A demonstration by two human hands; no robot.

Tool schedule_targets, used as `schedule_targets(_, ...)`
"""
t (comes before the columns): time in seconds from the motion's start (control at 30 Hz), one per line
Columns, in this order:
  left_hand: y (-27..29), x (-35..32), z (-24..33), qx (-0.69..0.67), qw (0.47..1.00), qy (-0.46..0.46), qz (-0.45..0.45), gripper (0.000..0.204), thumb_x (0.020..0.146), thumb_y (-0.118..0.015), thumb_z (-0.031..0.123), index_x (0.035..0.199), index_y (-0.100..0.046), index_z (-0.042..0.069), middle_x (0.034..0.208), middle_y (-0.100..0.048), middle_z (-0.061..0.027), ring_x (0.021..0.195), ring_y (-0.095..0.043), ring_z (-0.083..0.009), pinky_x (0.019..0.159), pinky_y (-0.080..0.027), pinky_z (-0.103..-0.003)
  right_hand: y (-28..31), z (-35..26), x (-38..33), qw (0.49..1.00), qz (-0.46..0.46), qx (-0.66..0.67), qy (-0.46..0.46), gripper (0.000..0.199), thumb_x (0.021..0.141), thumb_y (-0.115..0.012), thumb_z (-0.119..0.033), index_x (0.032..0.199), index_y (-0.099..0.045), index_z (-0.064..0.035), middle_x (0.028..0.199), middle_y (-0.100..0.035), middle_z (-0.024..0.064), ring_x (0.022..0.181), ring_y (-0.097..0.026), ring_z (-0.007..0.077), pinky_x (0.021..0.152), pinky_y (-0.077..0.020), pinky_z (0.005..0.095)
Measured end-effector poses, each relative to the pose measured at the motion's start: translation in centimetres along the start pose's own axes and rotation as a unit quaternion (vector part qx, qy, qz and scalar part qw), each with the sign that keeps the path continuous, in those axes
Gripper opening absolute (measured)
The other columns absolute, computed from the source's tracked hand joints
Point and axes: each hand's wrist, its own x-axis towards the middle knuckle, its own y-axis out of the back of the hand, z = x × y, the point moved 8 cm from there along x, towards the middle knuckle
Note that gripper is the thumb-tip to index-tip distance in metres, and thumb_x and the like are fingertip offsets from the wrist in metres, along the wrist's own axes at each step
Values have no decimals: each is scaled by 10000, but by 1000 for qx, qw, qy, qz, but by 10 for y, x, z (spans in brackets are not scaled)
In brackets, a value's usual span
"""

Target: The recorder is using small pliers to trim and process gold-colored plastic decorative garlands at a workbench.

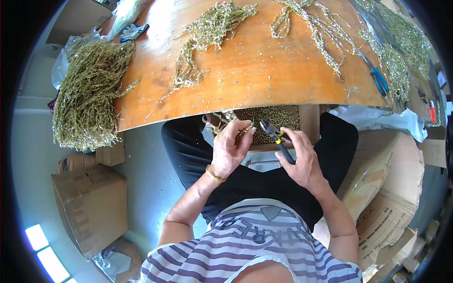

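My left hand (229, 150) pinches a strand of gold beads (218, 125) between thumb and fingers, just in front of the table edge. Its far end runs toward the shadow under the tabletop. A pair of black-and-yellow cutting pliers (271, 130) sits in my right hand (304, 162), fingers around its handles. The jaws point up and left toward the left fingertips, a small gap away. Beneath both hands, a cardboard box (309, 123) between my knees holds many loose gold beads (273, 115).
On the orange wooden table (245, 80) lie gold strand piles (214, 26), more strands (316, 28), a large bundle (92, 89) hanging over the left edge, a glove (133, 32) and blue-handled pliers (379, 81). Cartons (92, 203) stand left; flattened cardboard (387, 198) lies right.
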Motion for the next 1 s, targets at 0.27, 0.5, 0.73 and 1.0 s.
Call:
schedule_targets(0.27,-1,7,8,30,999,-12,-25,163,770,-623,29,910,-539,23,697,-536,-82,560,-540,-162,514,-434,-266,-2,-12,1,998,17,-53,32,550,697,-653,-75,1200,-431,-56,1015,-495,143,898,-535,265,820,-424,367)
schedule_targets(0.5,-14,-1,-13,-164,976,102,-99,107,873,-536,94,947,-538,17,724,-585,-10,575,-458,-49,533,-384,-184,-3,-6,1,999,-8,-39,33,514,697,-649,-29,1171,-451,-58,991,-513,130,834,-584,250,765,-466,350)
schedule_targets(0.73,-28,-9,-31,-340,895,239,-161,138,898,-508,174,943,-527,45,699,-563,2,495,-346,-15,450,-274,-165,-3,-4,2,998,-9,-26,55,485,711,-640,-8,1163,-468,-50,980,-529,130,822,-596,236,740,-495,325)
schedule_targets(1.0,-54,-31,-32,-654,575,350,-344,208,863,-547,215,933,-524,21,613,-501,-31,461,-357,-40,422,-264,-175,-16,8,6,976,-133,165,53,453,735,-640,-41,1162,-489,-45,949,-549,105,827,-579,213,755,-465,299)
